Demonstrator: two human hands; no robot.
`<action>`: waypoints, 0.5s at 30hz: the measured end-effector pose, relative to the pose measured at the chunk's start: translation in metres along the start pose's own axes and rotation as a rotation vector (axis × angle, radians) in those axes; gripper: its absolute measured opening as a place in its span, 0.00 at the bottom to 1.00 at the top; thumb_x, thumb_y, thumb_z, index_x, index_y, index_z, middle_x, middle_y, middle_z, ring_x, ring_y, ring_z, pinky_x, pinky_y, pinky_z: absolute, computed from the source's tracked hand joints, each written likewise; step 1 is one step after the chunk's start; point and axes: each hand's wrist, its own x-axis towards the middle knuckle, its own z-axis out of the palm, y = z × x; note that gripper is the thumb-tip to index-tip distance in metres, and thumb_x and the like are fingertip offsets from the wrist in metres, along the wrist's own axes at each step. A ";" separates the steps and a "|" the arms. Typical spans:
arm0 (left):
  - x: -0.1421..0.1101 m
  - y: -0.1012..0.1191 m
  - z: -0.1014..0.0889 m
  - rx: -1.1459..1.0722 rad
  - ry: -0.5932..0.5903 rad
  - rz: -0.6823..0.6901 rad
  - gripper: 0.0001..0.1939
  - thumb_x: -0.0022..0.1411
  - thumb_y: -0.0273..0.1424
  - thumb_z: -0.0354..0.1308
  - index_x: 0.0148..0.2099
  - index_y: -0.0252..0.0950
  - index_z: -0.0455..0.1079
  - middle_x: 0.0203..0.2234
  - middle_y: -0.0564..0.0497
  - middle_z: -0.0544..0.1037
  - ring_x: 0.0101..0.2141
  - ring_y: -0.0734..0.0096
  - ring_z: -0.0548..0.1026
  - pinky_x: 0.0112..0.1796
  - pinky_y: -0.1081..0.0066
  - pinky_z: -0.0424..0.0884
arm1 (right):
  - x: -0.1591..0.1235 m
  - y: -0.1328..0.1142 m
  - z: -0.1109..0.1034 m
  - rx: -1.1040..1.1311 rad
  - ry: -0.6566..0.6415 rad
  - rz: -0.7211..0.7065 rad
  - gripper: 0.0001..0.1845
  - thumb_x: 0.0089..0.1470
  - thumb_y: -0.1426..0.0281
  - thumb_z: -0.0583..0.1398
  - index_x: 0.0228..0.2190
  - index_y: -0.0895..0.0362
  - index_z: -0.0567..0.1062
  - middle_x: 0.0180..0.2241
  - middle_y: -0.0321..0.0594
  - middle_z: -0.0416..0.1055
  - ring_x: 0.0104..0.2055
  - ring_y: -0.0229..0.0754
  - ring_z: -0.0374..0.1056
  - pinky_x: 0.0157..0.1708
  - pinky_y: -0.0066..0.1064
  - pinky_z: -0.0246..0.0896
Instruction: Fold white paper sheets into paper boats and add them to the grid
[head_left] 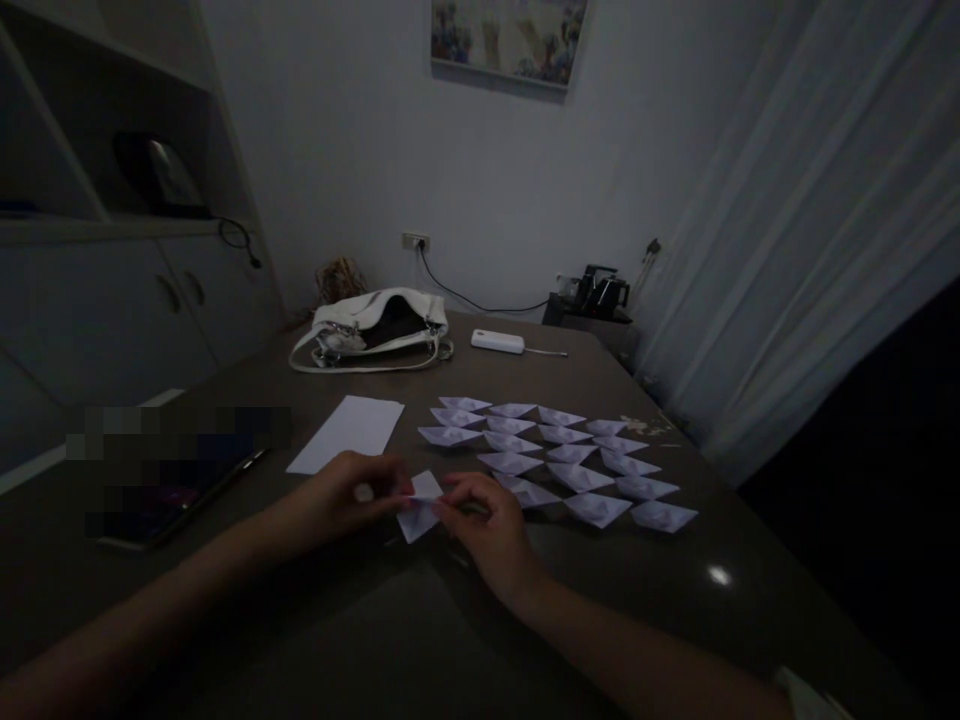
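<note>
Between my two hands is a small piece of folded white paper [421, 515], diamond-like in outline. My left hand [358, 492] pinches its left side between thumb and fingers. On the opposite side, my right hand [484, 515] grips the paper the same way. Just beyond and to the right of my right hand, several folded paper boats [581, 477] stand in rough rows on the dark table [360, 620]. A stack of white paper sheets [352, 432] lies behind my left hand.
A phone-like device [180, 495], partly pixelated, rests at the left. Farther back are an open white handbag [375, 325] and a white power strip or power bank [498, 342] with a short cable. Black kettles [600, 290] stand beyond the table's far right corner, near a white curtain [765, 220].
</note>
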 end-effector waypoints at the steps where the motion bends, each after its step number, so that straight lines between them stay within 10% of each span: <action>1: -0.002 0.000 -0.005 0.077 -0.051 0.014 0.10 0.61 0.38 0.55 0.36 0.37 0.72 0.28 0.52 0.76 0.31 0.68 0.73 0.32 0.73 0.67 | -0.001 -0.001 0.000 -0.107 -0.015 -0.047 0.07 0.46 0.68 0.65 0.23 0.57 0.73 0.38 0.40 0.69 0.31 0.37 0.68 0.25 0.27 0.63; 15: -0.003 -0.008 0.002 0.237 -0.243 0.185 0.06 0.61 0.25 0.56 0.33 0.35 0.74 0.33 0.48 0.76 0.34 0.69 0.75 0.34 0.75 0.66 | -0.016 -0.018 -0.004 -1.108 -0.429 -0.387 0.10 0.58 0.74 0.57 0.28 0.59 0.78 0.29 0.43 0.73 0.35 0.43 0.67 0.32 0.31 0.58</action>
